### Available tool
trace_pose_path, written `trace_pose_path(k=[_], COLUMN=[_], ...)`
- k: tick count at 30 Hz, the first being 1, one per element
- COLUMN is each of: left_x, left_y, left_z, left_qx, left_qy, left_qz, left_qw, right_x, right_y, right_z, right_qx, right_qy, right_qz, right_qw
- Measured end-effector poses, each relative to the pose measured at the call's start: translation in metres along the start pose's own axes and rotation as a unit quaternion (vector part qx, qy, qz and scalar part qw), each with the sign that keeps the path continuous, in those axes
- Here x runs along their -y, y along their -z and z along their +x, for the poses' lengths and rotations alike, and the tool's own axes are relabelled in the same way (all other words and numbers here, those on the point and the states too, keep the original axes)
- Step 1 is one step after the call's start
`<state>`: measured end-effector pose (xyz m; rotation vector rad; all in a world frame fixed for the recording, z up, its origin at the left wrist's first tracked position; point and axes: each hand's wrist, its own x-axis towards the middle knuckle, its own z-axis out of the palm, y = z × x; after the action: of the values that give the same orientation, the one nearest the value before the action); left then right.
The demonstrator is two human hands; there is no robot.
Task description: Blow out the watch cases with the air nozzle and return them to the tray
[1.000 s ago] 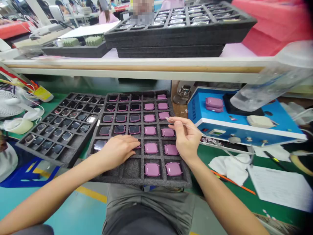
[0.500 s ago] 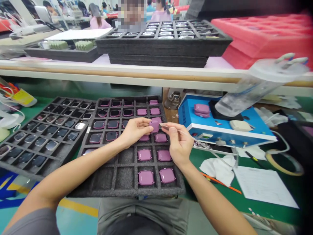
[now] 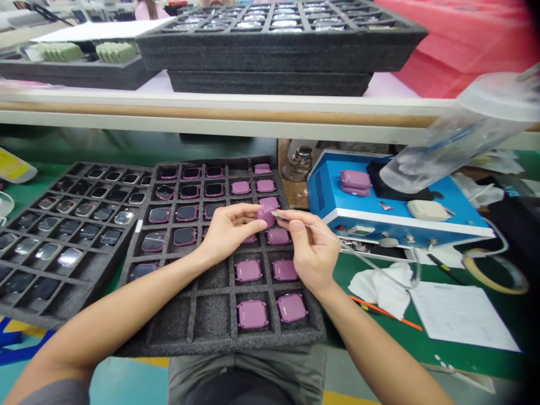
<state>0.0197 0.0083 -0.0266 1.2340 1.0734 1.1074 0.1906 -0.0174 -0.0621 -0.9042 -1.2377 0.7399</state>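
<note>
My left hand (image 3: 232, 229) pinches a purple watch case (image 3: 266, 214) by its left edge, above the black foam tray (image 3: 213, 315). Closed around a thin needle-tipped tool (image 3: 277, 215), my right hand (image 3: 314, 247) brings its tip against or very near the right side of that case. A clear tube (image 3: 358, 256) runs from the right hand toward the blue machine. Under the hands, the tray's right columns carry more purple watch cases (image 3: 252, 314). Its left columns hold dark watch screens with purple rims (image 3: 185, 236).
A second foam tray (image 3: 90, 287) of watch screens lies at left. The blue machine (image 3: 405, 225) bears two stacked purple cases (image 3: 355, 183) and a clear cylinder (image 3: 447, 140). White tissue (image 3: 383, 287), paper (image 3: 464, 315) and tape (image 3: 493, 273) lie at right. A shelf (image 3: 236, 107) crosses above, holding stacked trays (image 3: 270, 56).
The view has tilted downward and moved slightly closer. Both hands keep their grip, and the purple watch case in my left hand has tilted a little.
</note>
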Motion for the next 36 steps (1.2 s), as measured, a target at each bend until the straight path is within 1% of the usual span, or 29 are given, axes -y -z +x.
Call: trace_pose_path(k=[13,20,30,36], left_x=[-0.0006,0.0002,-0.003,-0.0051], left_y=[-0.0004,-0.0002,-0.0007,-0.0015], left_z=[-0.0015,-0.0014,-0.0016,0.0002], left_qx=[0.004,0.006,-0.009,-0.016], left_qy=[-0.011,-0.018,-0.014,-0.017], left_qz=[0.014,0.0,0.018,-0.004], left_qw=[1.0,1.0,1.0,1.0], right_x=[0.0009,0.0002,-0.0007,-0.0042], right_y=[-0.0007,0.0003,-0.0013,-0.0001], right_z=[0.0006,0.0005,0.0025,0.0045], right_qx=[-0.003,0.0,0.006,0.014], right_qy=[-0.001,0.008,0.013,0.016], right_qz=[-0.001,-0.003,0.018,0.019], right_qw=[1.0,1.0,1.0,1.0])
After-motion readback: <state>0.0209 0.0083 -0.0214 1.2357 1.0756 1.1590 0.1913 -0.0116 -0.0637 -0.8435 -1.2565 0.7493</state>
